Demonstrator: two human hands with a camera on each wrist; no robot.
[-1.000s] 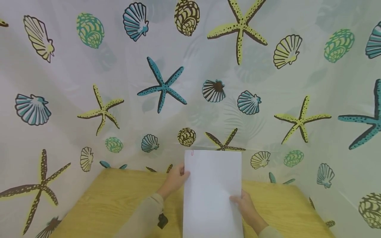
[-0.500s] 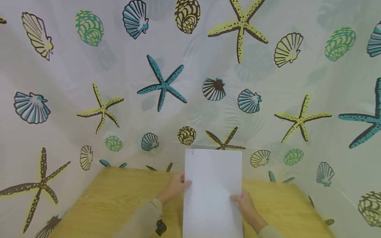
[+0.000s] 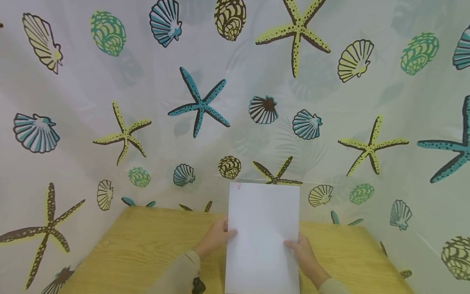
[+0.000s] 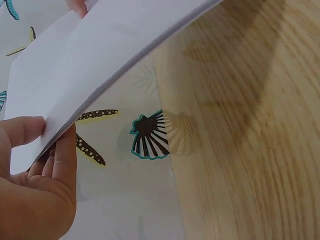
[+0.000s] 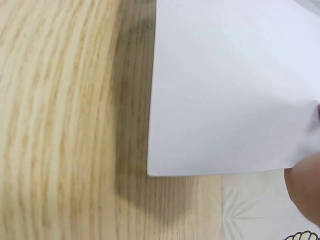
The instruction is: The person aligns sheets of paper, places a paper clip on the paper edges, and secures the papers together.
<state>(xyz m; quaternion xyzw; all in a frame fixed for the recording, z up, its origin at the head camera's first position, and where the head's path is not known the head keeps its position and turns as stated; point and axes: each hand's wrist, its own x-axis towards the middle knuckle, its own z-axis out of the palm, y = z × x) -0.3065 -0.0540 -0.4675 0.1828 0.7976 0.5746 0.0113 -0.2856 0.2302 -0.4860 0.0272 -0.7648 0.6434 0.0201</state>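
Note:
A stack of white paper (image 3: 262, 228) is held up above the table, with a small red paper clip (image 3: 238, 186) on its top edge near the left corner. My left hand (image 3: 216, 237) grips the left side, thumb on the front and fingers behind; the left wrist view shows the fingers (image 4: 60, 165) curled under the sheets' edge. On the opposite side my right hand (image 3: 302, 251) pinches the paper, its thumb across the front face. Only part of that hand (image 5: 305, 187) shows in the right wrist view, beside a lower corner of the paper.
The wooden table (image 3: 147, 245) lies below the paper. Behind it and at both sides hangs a white curtain (image 3: 249, 143) printed with starfish and shells. A small black object (image 3: 198, 285) is by the left sleeve.
My left hand has slid down along the left edge of the paper. The stack has shifted very slightly up and right. The right hand stays about where it was.

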